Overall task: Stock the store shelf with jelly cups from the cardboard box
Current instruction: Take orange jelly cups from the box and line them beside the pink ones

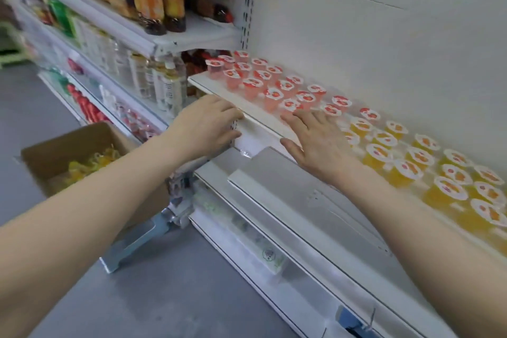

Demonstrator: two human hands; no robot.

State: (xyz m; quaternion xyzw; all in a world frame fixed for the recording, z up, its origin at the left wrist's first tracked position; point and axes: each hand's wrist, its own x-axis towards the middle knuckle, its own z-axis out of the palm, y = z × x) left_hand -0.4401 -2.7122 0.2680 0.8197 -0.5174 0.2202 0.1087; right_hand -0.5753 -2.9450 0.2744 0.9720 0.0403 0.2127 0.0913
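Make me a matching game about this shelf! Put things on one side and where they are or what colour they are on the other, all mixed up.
Things:
1. far jelly cups
2. near jelly cups
3. cardboard box
4. right hand

Matches:
A. orange
B. lying flat on the shelf
C. red
D. low down on the left, open on top

Pairs: 1-C, 2-A, 3-D, 4-B.

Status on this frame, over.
Left hand grips shelf edge; right hand flat by red cups. No cup held. Yellow cups wait in box. Nothing blocking.
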